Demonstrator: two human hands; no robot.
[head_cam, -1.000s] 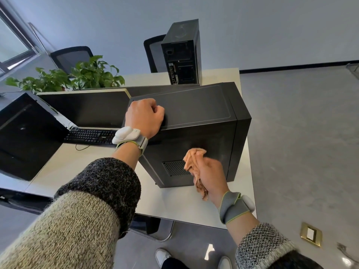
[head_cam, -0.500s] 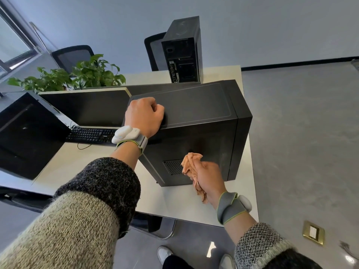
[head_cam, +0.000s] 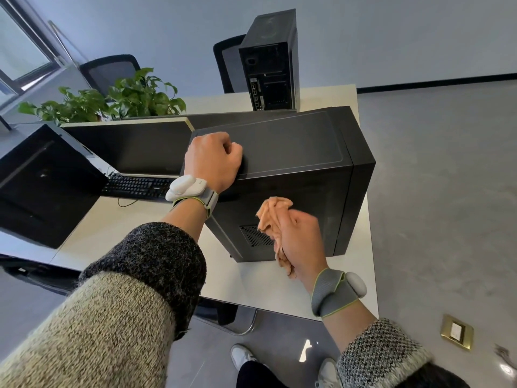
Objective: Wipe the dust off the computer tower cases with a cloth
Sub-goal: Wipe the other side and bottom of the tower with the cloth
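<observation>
Raised slightly, right hand (head_cam: 300,242) grips cloth (head_cam: 270,217) against tower case (head_cam: 293,152) side; left hand (head_cam: 212,161), fingers curled, rests atop it.

Black computer case (head_cam: 293,152) centre; peach cloth (head_cam: 272,217); 2nd case (head_cam: 268,60) top, black; speckled beige-charcoal sleeve (head_cam: 112,303) lower left; grey wristband (head_cam: 330,295), lime trim; green plant (head_cam: 140,93); white desk (head_cam: 251,284); grey floor (head_cam: 447,191).
</observation>
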